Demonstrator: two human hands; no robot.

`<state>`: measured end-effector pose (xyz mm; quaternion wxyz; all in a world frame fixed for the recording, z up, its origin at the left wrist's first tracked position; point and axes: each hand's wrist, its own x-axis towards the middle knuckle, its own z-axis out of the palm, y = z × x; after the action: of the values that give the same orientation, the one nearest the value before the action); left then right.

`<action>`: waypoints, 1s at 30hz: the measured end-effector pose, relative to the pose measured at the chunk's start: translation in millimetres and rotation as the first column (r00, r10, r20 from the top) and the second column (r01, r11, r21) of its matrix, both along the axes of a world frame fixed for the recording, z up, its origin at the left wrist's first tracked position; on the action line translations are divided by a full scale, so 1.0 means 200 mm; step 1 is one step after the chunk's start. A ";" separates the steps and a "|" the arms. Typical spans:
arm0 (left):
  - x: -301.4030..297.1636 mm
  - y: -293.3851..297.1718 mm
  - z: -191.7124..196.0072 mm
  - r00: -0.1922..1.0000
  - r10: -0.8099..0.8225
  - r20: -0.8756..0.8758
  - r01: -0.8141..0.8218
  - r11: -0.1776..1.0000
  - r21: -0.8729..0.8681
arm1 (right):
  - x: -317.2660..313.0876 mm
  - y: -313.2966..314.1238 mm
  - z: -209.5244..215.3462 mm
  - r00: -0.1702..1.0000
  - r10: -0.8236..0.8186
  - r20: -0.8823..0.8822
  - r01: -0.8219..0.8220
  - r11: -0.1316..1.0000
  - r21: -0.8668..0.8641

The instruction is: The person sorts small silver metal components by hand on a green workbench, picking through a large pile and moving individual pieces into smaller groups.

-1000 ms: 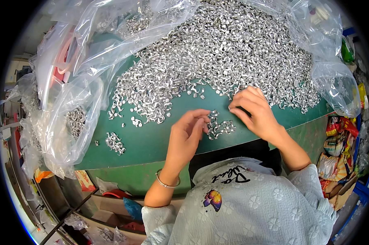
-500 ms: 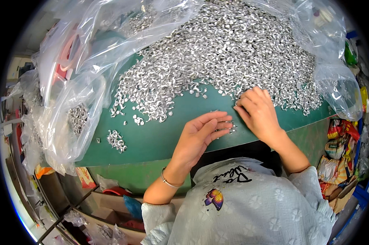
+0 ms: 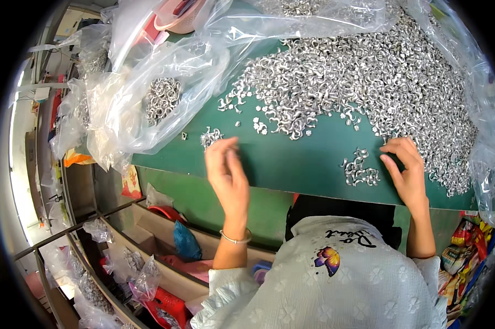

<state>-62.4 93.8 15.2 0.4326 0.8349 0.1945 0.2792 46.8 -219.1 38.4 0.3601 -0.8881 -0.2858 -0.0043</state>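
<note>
A large heap of small, curved, silvery metal pieces (image 3: 346, 82) covers the far part of the green table (image 3: 291, 164). My left hand (image 3: 227, 178) is over the table at left, its fingers curled and somewhat blurred, beside a small cluster of the same pieces (image 3: 211, 137). Whether anything is in its fingers is hidden. At the near edge of the heap, my right hand (image 3: 409, 172) has its fingers bent and its thumb apart from them, with no piece visible between. Left of it lies another small group of pieces (image 3: 361, 169).
Clear plastic bags (image 3: 132, 120) lie at the table's left, one with metal rings (image 3: 163, 98) in it. A pink basket (image 3: 176, 22) stands behind them. Below the table's left side are shelf compartments (image 3: 132, 230) with a blue bag (image 3: 187, 241). Colourful packets (image 3: 460, 247) lie at right.
My left hand has moved left, away from my right hand, to the small cluster. My right hand remains at the heap's edge. The view has shifted, and the group between the hands is uncovered.
</note>
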 end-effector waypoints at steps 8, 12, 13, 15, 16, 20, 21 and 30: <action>0.00 0.14 -0.14 0.959 0.169 -0.228 0.024 0.754 0.657 | 0.04 -0.08 0.05 0.996 -0.088 0.006 0.088 0.996 0.001; 0.02 0.04 -0.04 0.989 0.104 -0.107 -0.034 0.854 0.519 | 0.02 -0.13 0.03 0.985 -0.137 0.108 0.147 0.985 -0.092; 0.04 -0.03 -0.02 0.995 0.028 -0.095 0.023 0.869 0.494 | 0.01 -0.09 0.00 0.975 -0.117 0.187 0.141 0.983 -0.118; 0.07 -0.21 0.02 0.991 -0.116 -0.065 0.133 0.884 0.447 | 0.01 0.01 -0.03 0.953 -0.130 0.274 0.182 0.968 -0.172; 0.09 -0.29 0.04 0.972 -0.214 -0.101 0.236 0.900 0.367 | 0.01 0.04 -0.05 0.951 -0.120 0.284 0.179 0.966 -0.188; 0.11 -0.47 0.03 0.875 -0.461 -0.146 0.481 0.863 0.154 | -0.07 -0.04 -0.08 0.981 0.039 0.189 -0.008 0.986 -0.165; 0.12 -0.50 0.03 0.848 -0.509 -0.147 0.526 0.841 0.125 | -0.08 -0.07 -0.08 0.986 0.095 0.140 -0.078 0.990 -0.118; 0.30 -0.73 0.00 0.655 -0.712 -0.253 0.755 0.601 0.263 | -0.02 -0.15 -0.07 0.926 -0.079 0.369 0.176 0.956 -0.235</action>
<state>-3.0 -51.3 15.7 0.3425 0.9181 -0.1919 0.0548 42.7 -248.2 24.3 0.1797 -0.9293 -0.2854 -0.1503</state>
